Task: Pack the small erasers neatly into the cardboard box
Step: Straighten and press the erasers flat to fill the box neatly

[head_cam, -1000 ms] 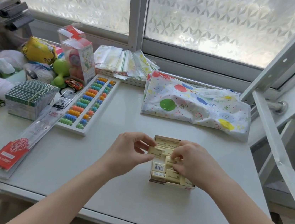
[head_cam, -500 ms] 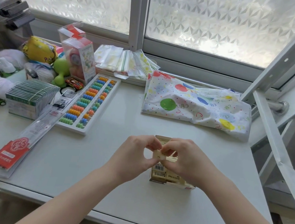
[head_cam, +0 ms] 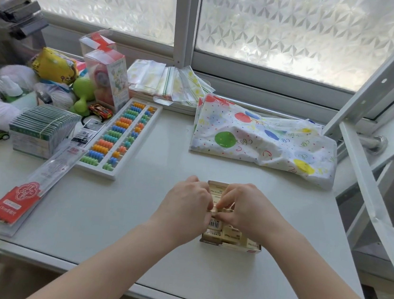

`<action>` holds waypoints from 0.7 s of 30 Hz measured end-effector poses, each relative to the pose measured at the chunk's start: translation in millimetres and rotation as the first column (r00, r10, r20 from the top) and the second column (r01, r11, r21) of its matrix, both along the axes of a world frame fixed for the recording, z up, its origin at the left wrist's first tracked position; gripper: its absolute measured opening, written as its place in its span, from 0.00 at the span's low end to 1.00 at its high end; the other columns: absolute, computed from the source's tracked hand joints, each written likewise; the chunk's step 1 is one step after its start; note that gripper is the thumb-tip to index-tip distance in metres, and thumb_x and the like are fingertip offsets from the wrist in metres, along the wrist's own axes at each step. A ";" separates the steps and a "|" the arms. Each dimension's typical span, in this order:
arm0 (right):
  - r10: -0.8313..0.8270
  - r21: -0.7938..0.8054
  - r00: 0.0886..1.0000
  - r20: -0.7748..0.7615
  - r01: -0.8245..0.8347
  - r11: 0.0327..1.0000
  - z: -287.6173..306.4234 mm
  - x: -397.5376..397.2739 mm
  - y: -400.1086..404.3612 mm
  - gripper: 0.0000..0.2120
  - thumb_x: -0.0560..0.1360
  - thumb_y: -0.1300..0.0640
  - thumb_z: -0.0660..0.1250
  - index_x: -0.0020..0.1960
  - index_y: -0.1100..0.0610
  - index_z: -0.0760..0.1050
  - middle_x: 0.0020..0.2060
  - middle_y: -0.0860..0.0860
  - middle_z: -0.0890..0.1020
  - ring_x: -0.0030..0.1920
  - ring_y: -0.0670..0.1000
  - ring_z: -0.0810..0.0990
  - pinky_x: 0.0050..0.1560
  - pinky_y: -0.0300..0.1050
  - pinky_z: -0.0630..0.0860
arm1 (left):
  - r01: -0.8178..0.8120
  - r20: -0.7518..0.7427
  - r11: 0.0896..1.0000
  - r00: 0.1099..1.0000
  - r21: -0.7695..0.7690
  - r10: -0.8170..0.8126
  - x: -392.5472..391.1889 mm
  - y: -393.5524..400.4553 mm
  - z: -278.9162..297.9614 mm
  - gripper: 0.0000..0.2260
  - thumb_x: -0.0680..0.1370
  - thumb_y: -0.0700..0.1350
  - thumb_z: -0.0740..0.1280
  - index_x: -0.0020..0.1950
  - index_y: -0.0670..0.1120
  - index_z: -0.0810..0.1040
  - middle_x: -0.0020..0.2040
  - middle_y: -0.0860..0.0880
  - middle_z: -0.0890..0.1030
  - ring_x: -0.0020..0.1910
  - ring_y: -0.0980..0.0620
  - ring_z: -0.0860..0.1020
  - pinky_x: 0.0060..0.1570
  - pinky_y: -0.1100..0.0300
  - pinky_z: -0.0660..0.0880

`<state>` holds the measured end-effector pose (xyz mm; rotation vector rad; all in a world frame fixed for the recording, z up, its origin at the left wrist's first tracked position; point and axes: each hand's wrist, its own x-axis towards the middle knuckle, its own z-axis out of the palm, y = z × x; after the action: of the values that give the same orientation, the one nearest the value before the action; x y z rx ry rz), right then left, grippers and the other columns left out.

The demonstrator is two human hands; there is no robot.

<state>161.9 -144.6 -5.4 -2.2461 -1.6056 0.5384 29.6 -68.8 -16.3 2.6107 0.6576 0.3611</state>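
Observation:
A small open cardboard box [head_cam: 228, 245] stands on the white table near the front edge, packed with several cream-coloured erasers [head_cam: 218, 192]; one shows a barcode. Both hands meet over its middle. My left hand [head_cam: 187, 210] covers the box's left side and my right hand [head_cam: 248, 211] covers its right side. The fingertips of both pinch one small eraser [head_cam: 218, 209] just above the packed rows. The middle of the box is hidden by my fingers.
A colourful abacus [head_cam: 120, 140] lies at the left, beside a long red-labelled plastic packet [head_cam: 38, 179] and a stack of green-edged packs [head_cam: 42, 128]. A balloon-print bag [head_cam: 263, 142] lies behind the box. Toys crowd the far left. A metal frame [head_cam: 372, 171] stands at the right.
My hands have come together from the box's sides to its middle, lifted a small eraser between the fingertips, then lowered it toward the packed rows.

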 end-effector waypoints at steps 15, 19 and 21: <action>-0.196 0.011 0.980 -0.034 0.196 0.981 38.8 40.1 -34.6 0.04 0.70 0.60 0.69 0.43 0.55 0.82 0.40 0.49 0.83 0.42 0.46 0.81 0.46 0.42 0.78 | -0.120 -0.035 0.991 0.992 -0.054 0.118 16.5 -10.8 -3.6 0.09 0.74 0.50 0.64 0.51 0.48 0.74 0.47 0.52 0.72 0.54 0.51 0.71 0.48 0.60 0.68; -0.262 -0.151 0.964 -0.052 0.252 0.956 38.0 36.5 -40.8 0.02 0.69 0.58 0.70 0.38 0.53 0.81 0.35 0.49 0.83 0.38 0.49 0.81 0.42 0.43 0.77 | -0.142 -0.047 0.985 0.989 -0.098 0.138 20.2 -11.1 -5.1 0.10 0.73 0.51 0.64 0.51 0.48 0.73 0.45 0.54 0.67 0.53 0.52 0.71 0.46 0.62 0.67; -0.273 -0.214 0.961 -0.050 0.257 0.942 33.3 31.8 -39.3 0.03 0.68 0.56 0.71 0.35 0.53 0.80 0.33 0.48 0.82 0.34 0.48 0.79 0.35 0.40 0.74 | -0.140 -0.053 0.985 0.989 -0.102 0.135 18.7 -11.1 -5.8 0.11 0.72 0.52 0.65 0.50 0.48 0.73 0.45 0.54 0.67 0.52 0.52 0.72 0.47 0.62 0.68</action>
<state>193.7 -183.9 27.9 -2.5055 -1.2293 0.7362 48.2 -79.9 -22.1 2.4865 0.8524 0.2998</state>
